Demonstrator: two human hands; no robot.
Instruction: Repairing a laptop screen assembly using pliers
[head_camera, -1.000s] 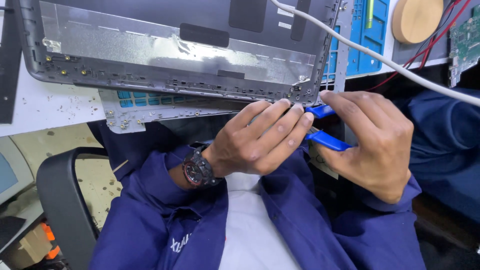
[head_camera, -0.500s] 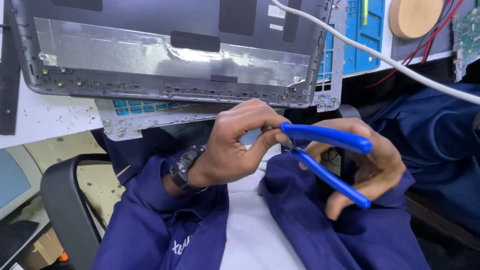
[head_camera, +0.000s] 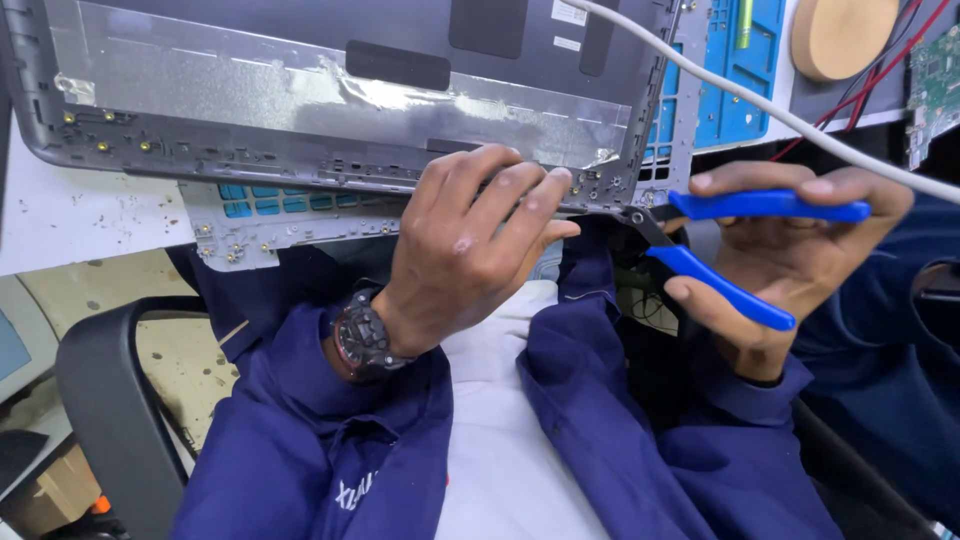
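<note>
Trimming at the lower edge of the grey plastic laptop lid shell (head_camera: 330, 90), lying on the white surface (head_camera: 60, 215), seems the step in hand; left hand (head_camera: 465, 250) presses its fingers on this edge; right hand (head_camera: 790, 255) grips closed around blue-handled cutting pliers (head_camera: 735, 250), tip just beside the corner; next move calls for exact aim. Small white rectangular labels (head_camera: 568, 12) sit near the shell's top.

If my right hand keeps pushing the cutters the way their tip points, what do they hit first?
The right hand aims the cutters leftward at the laptop cover's lower corner, beside the left hand's fingers. The cover's edge likely comes first, though depth is unclear.
</note>
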